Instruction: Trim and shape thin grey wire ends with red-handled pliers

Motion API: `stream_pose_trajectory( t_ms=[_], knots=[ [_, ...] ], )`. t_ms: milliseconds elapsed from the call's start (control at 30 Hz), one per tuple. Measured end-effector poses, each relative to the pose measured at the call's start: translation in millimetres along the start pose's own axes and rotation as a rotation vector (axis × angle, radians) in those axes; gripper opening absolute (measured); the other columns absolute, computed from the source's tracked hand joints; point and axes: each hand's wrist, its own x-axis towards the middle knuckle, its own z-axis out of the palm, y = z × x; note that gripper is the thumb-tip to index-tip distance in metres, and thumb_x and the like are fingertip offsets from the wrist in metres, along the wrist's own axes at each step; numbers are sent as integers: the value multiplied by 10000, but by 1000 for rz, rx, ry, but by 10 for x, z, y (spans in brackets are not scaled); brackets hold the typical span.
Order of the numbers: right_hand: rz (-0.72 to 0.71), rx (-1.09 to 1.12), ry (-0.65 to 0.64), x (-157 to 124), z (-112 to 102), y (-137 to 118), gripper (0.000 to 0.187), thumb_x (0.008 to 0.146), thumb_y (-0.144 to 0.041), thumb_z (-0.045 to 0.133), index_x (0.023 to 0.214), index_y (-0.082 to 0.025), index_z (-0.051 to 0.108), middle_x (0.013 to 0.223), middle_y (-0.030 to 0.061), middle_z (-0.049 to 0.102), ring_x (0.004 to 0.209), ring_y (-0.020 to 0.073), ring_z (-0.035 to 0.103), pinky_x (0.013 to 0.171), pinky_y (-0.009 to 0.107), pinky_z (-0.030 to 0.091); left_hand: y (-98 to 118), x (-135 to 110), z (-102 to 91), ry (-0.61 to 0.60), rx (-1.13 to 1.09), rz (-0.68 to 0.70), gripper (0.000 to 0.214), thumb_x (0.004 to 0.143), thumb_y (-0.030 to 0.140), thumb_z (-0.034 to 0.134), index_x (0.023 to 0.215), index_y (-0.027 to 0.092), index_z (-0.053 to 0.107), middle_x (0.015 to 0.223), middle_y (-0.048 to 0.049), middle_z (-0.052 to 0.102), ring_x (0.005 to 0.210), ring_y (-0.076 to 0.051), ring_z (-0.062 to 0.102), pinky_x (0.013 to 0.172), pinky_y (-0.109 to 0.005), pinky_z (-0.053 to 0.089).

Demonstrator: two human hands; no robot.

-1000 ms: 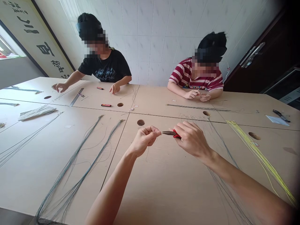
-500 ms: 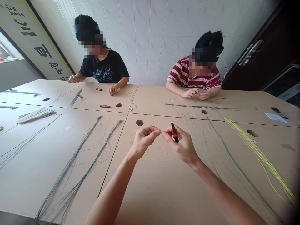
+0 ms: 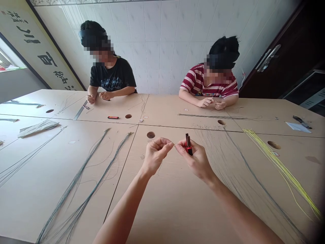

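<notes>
In front of me, above the table, my left hand [image 3: 157, 152] is closed in a pinch. A thin cord [image 3: 159, 168] hangs from under it. Close by on the right, my right hand [image 3: 196, 157] also pinches, its fingertips almost touching the left ones. A small black-and-red tool [image 3: 188, 145] stands upright in the right hand; its exact kind is unclear. Whatever tiny piece lies between the fingertips is too small to make out.
Bundles of grey-blue cord [image 3: 83, 171] lie to the left, yellow cords [image 3: 279, 164] to the right. Loose thin cords [image 3: 223, 159] spread beside my right arm. A red stick-shaped object [image 3: 113, 117] and a table hole [image 3: 150, 135] lie beyond. Two people sit opposite.
The person in black has drawn both hands together, and one now covers the farther red object. My hands stay nearly in place; the black-and-red tool has turned slightly.
</notes>
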Motion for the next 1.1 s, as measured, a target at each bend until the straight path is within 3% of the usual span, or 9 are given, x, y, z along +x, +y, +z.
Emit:
stream_pose_trajectory(
  t_ms=[200,400,733,1100],
  knots=[
    [26,30,-14,-7,-9,34,267,894,-373,569,701,-203,501,606,-47,385,560,99,334,528,250,303,-19,5,6,2,3,-18,287,786,409,724,736,142,631,507,76,319,472,-46,203,450,-219,141],
    [-23,15,-10,-2,-34,34,251,900,-367,572,720,-203,514,633,-43,424,578,99,354,549,252,312,18,-14,5,-17,-35,8,359,906,472,557,869,142,694,504,65,330,454,-54,237,442,-224,159],
    [-86,-44,-12,7,-64,21,228,907,-348,573,736,-205,526,647,-42,468,582,98,390,554,253,317,39,-18,-16,-23,-36,-49,204,839,357,666,854,155,687,485,80,326,449,-44,246,437,-199,167],
    [-98,-133,-18,-7,-71,-7,230,918,-348,546,739,-207,516,672,-29,493,588,102,420,555,247,335,35,-7,-10,-27,-38,-19,212,818,342,693,740,157,624,497,82,333,440,-36,227,413,-191,158]
  ],
)
